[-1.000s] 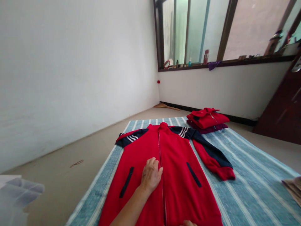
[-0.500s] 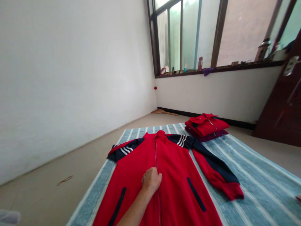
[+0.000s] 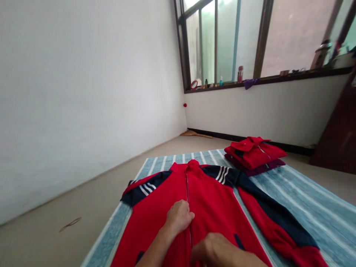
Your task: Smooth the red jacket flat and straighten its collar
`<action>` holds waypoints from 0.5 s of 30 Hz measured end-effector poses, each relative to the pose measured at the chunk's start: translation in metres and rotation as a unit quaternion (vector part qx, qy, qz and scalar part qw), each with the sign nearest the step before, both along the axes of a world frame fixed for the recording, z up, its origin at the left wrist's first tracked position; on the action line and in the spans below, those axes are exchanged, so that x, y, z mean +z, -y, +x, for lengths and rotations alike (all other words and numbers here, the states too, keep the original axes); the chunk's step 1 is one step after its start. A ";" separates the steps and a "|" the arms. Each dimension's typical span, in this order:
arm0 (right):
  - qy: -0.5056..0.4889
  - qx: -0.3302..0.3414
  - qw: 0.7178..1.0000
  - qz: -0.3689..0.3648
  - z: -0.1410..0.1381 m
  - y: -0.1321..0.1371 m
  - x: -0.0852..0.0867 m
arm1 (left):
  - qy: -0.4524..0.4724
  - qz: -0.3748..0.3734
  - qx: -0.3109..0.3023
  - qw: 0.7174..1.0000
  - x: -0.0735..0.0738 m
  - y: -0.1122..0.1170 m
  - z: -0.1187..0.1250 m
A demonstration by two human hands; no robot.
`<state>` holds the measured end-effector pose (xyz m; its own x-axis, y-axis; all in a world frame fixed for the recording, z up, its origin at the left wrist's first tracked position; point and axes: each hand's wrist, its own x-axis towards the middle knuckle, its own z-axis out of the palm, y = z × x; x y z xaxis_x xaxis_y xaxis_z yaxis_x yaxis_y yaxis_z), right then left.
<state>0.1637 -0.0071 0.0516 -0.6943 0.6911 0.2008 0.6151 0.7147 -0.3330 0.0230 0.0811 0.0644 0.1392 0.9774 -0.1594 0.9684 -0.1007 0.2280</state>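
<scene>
A red jacket (image 3: 155,218) with navy shoulders and white stripes lies front up, its zipper (image 3: 187,189) running down the middle. My left hand (image 3: 179,217) is closed on the jacket front at the zipper, about halfway down. Below and to the right, my right hand (image 3: 213,247) is over the lower zipper, its fingers curled and slightly blurred. Whatever is between those fingers is hidden. The right-hand sleeve (image 3: 278,218) stretches out to the side, while the left-hand sleeve (image 3: 141,191) is bent under at the edge of the cloth.
Beneath the jacket is a blue cloth with white stripes (image 3: 308,196). Folded red (image 3: 254,152) and purple garments (image 3: 258,169) are stacked at the back right. A thin brown loop (image 3: 70,224) lies on the floor. Bottles and a mirror (image 3: 194,84) line the windowsill.
My right hand has come into view from the lower right and reached the zipper. My left hand stays closed at the zipper. The view has shifted slightly.
</scene>
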 end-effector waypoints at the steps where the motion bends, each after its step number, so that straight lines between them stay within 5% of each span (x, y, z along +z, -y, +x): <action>1: 0.014 -0.029 0.998 -0.046 -0.001 -0.017 0.007 | 0.003 0.012 0.008 1.000 0.001 -0.011 0.001; 6: 0.084 -0.153 0.979 -0.102 -0.007 -0.085 0.031 | 0.009 0.032 0.079 0.996 -0.007 -0.063 0.011; 15: 0.050 -0.204 0.965 -0.156 -0.017 -0.140 0.010 | 0.026 0.031 0.098 0.994 -0.026 -0.095 0.012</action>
<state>0.1472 0.1325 0.0615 -0.3576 0.9268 -0.1150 0.8640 0.2816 -0.4174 0.0354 0.1765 0.0386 -0.0488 0.9942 -0.0958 0.9578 0.0738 0.2779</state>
